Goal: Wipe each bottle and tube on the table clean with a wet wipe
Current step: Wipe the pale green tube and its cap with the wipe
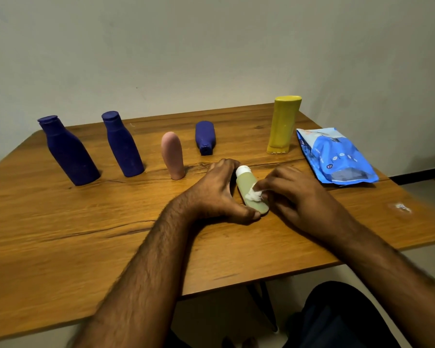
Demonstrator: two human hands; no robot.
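Your left hand [219, 194] grips the green tube [249, 190] lying near the counter [86, 234] centre; your right hand [294, 194] pinches the wipe [254, 194]. Roll the tube to reach every side.

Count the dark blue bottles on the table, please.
3. Two stand at the left: the far-left bottle and the second bottle. The small bottle lies at the centre back. None seems hidden.
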